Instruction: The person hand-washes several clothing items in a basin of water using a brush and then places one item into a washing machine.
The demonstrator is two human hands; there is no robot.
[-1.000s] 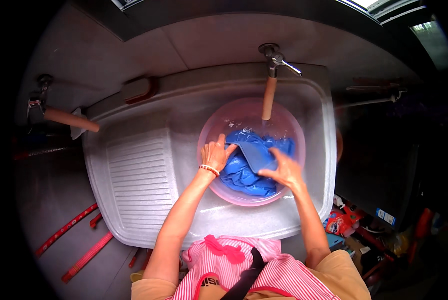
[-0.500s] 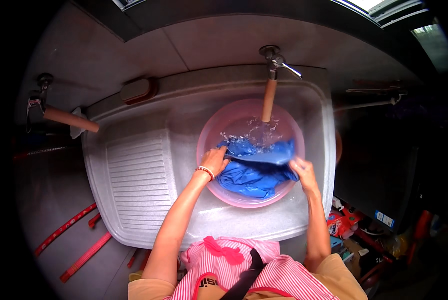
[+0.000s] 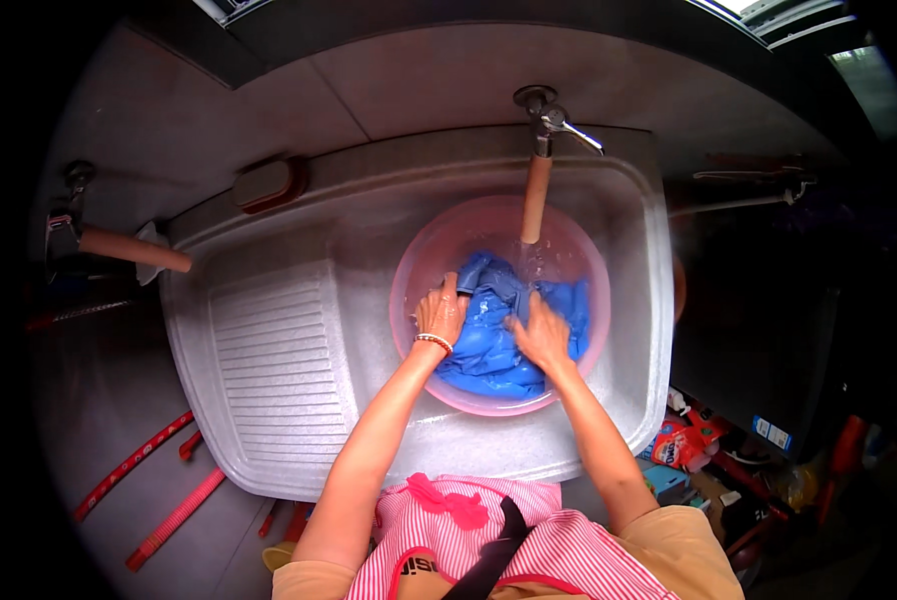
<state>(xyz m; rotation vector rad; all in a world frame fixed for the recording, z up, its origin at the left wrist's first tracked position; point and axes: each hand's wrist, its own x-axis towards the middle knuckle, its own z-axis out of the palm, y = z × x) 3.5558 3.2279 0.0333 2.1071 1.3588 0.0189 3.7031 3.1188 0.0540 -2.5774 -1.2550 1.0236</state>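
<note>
Both hands on wet, crumpled blue cloth in a round, translucent pink plastic basin

From my remote seat, I see the cloth just right of the frame's centre, bunched in glossy, irregular folds. A smoother, darker strip runs along its upper part. The basin's smooth, thin wall curves around it.

The left hand is at the cloth's left side, its thumb and index finger closed on the edge near the dark strip. A bracelet of red and white beads circles that wrist. The right hand reaches to the middle of the cloth, fingers bent and touching it; motion blur means I cannot tell whether they grip.

Above, a shiny chrome tap carries a smooth, peach-coloured tube, and clear water streams from its end into the basin.

All this sits in a speckled grey, stone-like sink with rounded corners. On the left of the frame, the sink has a sloped washboard panel with parallel raised ribs. I see a pink-and-white striped apron along the bottom edge.
</note>
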